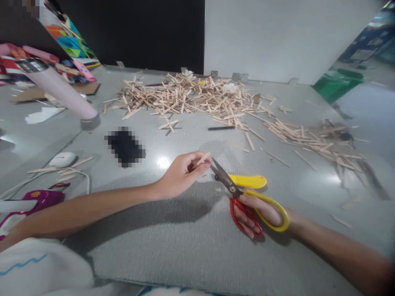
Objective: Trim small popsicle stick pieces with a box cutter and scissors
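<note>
My left hand (180, 174) is closed on a short wooden craft stick (204, 158), pinched between thumb and fingers. In my right hand (257, 211) is a pair of scissors (232, 189) with one yellow and one red handle loop. Their blades are slightly apart, and the tips reach close to my left fingertips. Whether the blades touch the stick cannot be made out. Just behind the scissors, a yellow-handled tool (251, 181), perhaps a utility knife, lies on the grey table (191, 242).
A large heap of craft sticks (185, 98) spreads along the back, trailing to the right. At left stand a pink bottle (63, 90), a white mouse (63, 159) and a purple device (43, 199) with a cable. Beyond the table's right side is a green bin (339, 84).
</note>
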`<control>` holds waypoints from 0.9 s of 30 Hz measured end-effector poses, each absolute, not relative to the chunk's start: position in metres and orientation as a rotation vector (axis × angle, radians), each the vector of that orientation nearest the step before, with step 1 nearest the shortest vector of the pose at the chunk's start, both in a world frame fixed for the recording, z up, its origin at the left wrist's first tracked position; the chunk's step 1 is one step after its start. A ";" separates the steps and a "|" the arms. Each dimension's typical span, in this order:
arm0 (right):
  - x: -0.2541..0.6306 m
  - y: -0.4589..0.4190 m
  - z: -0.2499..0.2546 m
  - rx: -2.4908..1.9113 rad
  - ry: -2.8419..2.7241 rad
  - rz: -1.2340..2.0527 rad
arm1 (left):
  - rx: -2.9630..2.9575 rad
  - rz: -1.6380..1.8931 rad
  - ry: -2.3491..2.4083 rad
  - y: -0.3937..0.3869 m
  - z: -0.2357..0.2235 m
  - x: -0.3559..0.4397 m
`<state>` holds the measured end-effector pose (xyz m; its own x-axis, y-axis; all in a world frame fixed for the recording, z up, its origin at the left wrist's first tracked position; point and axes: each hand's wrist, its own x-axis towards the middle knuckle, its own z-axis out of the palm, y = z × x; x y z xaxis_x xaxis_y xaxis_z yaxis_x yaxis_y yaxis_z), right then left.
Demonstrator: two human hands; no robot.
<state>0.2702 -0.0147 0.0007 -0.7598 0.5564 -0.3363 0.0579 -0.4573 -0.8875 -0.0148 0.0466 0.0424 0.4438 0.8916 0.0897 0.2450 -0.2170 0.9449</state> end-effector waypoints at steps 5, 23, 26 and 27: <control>0.269 -0.015 0.000 -0.899 -1.409 2.266 | 1.724 0.851 1.011 0.046 0.041 -0.016; 0.268 -0.012 0.000 -0.984 -1.363 2.313 | 1.557 0.941 0.937 0.045 0.038 -0.016; 0.268 -0.013 0.000 -0.973 -1.357 2.312 | 1.455 0.947 0.897 0.044 0.040 -0.014; 0.267 -0.013 0.001 -0.963 -1.364 2.309 | 1.435 0.950 0.881 0.043 0.041 -0.014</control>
<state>0.2674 -0.0127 0.0009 -0.7343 0.5496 -0.3983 0.0836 -0.5090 -0.8567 -0.0140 0.0433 0.0410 0.3915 0.9177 0.0680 -0.0008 -0.0735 0.9973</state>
